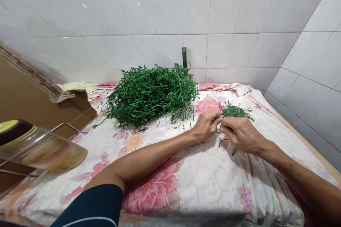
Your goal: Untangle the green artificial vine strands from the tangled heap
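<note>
A large tangled pile of green artificial stems [151,95] lies on the flowered cloth, left of my hands. Beyond my right hand is a smaller bunch of green stems [236,111]. My left hand [207,125] is closed in a pinch, its fingertips meeting those of my right hand [241,134], which is closed too. A thin green stem [223,142] hangs below my right fingers. What the left fingertips pinch is too small to make out.
At the left stand an open cardboard box [34,95] and a clear jar [53,150] with a dark and yellow lid. Pale yellow pieces [81,87] lie behind the box. A tiled wall [165,14] borders the cloth-covered table [207,177].
</note>
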The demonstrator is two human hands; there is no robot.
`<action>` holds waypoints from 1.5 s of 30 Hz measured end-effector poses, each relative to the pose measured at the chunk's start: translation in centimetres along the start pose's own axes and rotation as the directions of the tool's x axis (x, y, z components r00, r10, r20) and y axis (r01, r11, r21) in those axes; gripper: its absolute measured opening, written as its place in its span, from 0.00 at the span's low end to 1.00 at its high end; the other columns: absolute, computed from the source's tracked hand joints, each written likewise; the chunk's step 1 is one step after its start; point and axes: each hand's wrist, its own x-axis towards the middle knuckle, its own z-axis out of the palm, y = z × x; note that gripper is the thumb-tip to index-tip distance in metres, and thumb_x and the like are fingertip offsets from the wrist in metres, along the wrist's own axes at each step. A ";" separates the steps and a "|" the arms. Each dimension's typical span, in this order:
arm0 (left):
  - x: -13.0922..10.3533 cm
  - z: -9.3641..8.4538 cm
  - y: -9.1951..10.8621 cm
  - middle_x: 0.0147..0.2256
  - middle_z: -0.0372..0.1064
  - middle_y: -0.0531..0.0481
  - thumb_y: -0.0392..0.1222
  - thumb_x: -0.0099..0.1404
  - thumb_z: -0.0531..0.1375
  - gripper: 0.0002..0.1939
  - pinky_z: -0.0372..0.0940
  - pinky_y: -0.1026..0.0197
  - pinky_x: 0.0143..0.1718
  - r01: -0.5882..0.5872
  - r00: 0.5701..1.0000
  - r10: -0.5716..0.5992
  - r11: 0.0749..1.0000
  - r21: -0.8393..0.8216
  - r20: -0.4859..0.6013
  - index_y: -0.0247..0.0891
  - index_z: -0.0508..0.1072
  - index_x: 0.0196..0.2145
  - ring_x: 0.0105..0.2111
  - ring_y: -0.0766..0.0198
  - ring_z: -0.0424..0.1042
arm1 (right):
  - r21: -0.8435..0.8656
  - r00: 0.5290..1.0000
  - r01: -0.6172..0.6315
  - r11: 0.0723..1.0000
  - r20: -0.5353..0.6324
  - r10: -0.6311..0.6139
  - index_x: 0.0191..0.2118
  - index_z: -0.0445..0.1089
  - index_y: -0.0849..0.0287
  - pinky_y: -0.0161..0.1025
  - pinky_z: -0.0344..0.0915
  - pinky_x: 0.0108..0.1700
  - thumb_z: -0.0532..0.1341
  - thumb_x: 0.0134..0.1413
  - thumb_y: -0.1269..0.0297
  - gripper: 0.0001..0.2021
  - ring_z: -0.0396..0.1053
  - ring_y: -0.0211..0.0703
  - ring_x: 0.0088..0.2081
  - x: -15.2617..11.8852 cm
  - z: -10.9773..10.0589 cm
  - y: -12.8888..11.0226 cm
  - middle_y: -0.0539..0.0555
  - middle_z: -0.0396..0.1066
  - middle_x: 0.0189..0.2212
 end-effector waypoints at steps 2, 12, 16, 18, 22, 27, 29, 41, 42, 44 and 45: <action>0.3 -0.7 -0.5 0.23 0.56 0.55 0.45 0.67 0.58 0.16 0.51 0.62 0.32 0.018 0.998 -0.018 1.000 0.010 -0.059 0.38 0.61 0.24 0.27 0.66 0.55 | 0.129 0.993 0.066 0.989 0.092 -0.078 0.30 0.69 0.57 0.37 0.56 0.33 0.56 0.68 0.63 0.13 0.64 0.39 0.28 -0.1 -1.1 -1.1 0.50 0.71 0.26; 1.8 -1.9 -1.3 0.23 0.62 0.56 0.58 0.61 0.66 0.23 0.58 0.64 0.28 0.218 0.970 -0.243 0.816 -0.535 0.024 0.32 0.76 0.39 0.23 0.70 0.60 | -0.080 0.954 -0.301 0.950 -0.018 0.301 0.37 0.77 0.52 0.38 0.59 0.32 0.60 0.62 0.63 0.08 0.70 0.42 0.27 -0.5 -4.1 5.3 0.48 0.77 0.27; 2.0 -2.5 -0.3 0.22 0.56 0.59 0.56 0.57 0.70 0.25 0.61 0.64 0.28 0.247 0.962 -0.260 0.672 -0.698 0.090 0.33 0.75 0.43 0.22 0.72 0.59 | -0.189 0.965 -0.262 0.946 -0.046 0.258 0.35 0.79 0.52 0.40 0.60 0.34 0.61 0.59 0.65 0.08 0.73 0.46 0.31 -0.8 -3.2 6.7 0.52 0.79 0.30; 2.0 -2.9 0.4 0.22 0.56 0.59 0.54 0.58 0.70 0.24 0.63 0.64 0.29 0.255 0.960 -0.256 0.640 -0.725 0.111 0.34 0.75 0.44 0.23 0.72 0.60 | -0.196 0.961 -0.275 0.941 -0.097 0.260 0.36 0.79 0.53 0.41 0.62 0.35 0.62 0.58 0.65 0.07 0.74 0.48 0.33 -0.7 -3.0 6.5 0.53 0.80 0.33; 2.0 -3.2 1.3 0.23 0.58 0.58 0.53 0.59 0.70 0.22 0.63 0.64 0.29 0.255 0.962 -0.243 0.634 -0.730 0.125 0.34 0.75 0.44 0.24 0.71 0.62 | 0.015 0.913 -0.334 0.942 -0.243 0.328 0.41 0.78 0.55 0.42 0.66 0.39 0.60 0.62 0.60 0.10 0.75 0.45 0.33 0.0 -3.0 5.2 0.53 0.80 0.36; 1.7 -3.0 1.7 0.24 0.61 0.56 0.54 0.61 0.69 0.22 0.62 0.64 0.28 0.252 0.966 -0.219 0.692 -0.676 0.135 0.33 0.76 0.43 0.24 0.71 0.64 | 0.417 0.921 -0.296 0.860 -0.113 0.372 0.47 0.76 0.60 0.41 0.71 0.38 0.60 0.64 0.52 0.17 0.76 0.46 0.37 0.6 -2.3 3.9 0.57 0.80 0.42; 1.7 -3.2 2.0 0.25 0.65 0.54 0.54 0.61 0.69 0.22 0.62 0.65 0.28 0.241 0.970 -0.211 0.734 -0.635 0.124 0.32 0.77 0.42 0.24 0.71 0.65 | 0.405 0.950 -0.280 0.871 -0.011 0.311 0.48 0.76 0.60 0.40 0.70 0.39 0.62 0.63 0.54 0.16 0.76 0.45 0.38 0.7 -1.5 3.5 0.58 0.79 0.44; 2.4 -5.9 3.5 0.26 0.68 0.53 0.46 0.60 0.70 0.17 0.63 0.67 0.27 0.267 0.955 -0.265 0.585 -0.766 0.131 0.32 0.77 0.42 0.23 0.72 0.66 | -0.167 0.969 -0.156 0.974 0.164 0.183 0.41 0.75 0.60 0.38 0.64 0.42 0.56 0.66 0.67 0.10 0.74 0.47 0.42 0.9 2.1 3.8 0.60 0.75 0.44; 2.5 -6.0 3.6 0.26 0.68 0.53 0.45 0.60 0.70 0.16 0.64 0.67 0.27 0.263 0.954 -0.272 0.562 -0.785 0.125 0.32 0.76 0.42 0.23 0.72 0.66 | -0.182 0.965 -0.183 0.966 0.155 0.212 0.43 0.75 0.60 0.39 0.63 0.43 0.56 0.66 0.67 0.10 0.74 0.48 0.44 1.0 2.0 4.0 0.60 0.75 0.46; 2.6 -6.2 3.6 0.26 0.67 0.54 0.43 0.61 0.70 0.15 0.65 0.66 0.28 0.237 0.954 -0.284 0.524 -0.818 0.094 0.32 0.76 0.42 0.22 0.72 0.65 | -0.198 0.956 -0.233 0.952 0.135 0.262 0.46 0.75 0.60 0.39 0.63 0.45 0.55 0.66 0.68 0.12 0.74 0.49 0.46 1.0 1.8 4.3 0.60 0.75 0.47; 2.7 -6.4 3.7 0.26 0.67 0.54 0.42 0.61 0.70 0.14 0.64 0.66 0.28 0.213 0.955 -0.288 0.512 -0.832 0.067 0.33 0.76 0.41 0.22 0.72 0.65 | -0.200 0.950 -0.258 0.945 0.124 0.285 0.47 0.75 0.60 0.39 0.63 0.46 0.54 0.66 0.68 0.13 0.74 0.49 0.46 1.1 1.7 4.4 0.61 0.75 0.48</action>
